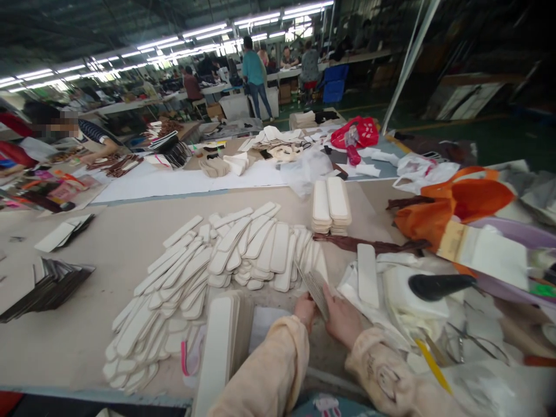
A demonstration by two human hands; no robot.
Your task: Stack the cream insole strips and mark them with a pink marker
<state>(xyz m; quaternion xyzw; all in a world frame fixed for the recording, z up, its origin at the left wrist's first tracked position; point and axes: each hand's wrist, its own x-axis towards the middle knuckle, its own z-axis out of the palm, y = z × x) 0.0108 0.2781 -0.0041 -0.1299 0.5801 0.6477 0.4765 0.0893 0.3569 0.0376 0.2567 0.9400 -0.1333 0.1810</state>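
Both my hands are closed on a small stack of thin white strips, held on edge and tilted above the table. My left hand grips the near left side of the stack. On its right side, my right hand has its fingers pressed along the strips. A large loose heap of rounded white strips spreads just beyond and to the left. Left of my left forearm stands a tall pile of longer white strips. One single white strip lies to the right of my right hand.
Two neat stacks of white strips stand behind the heap. On the right are a white container with a black handle-like part, scissors and an orange bag. Dark-edged sheets lie left. A co-worker works at far left.
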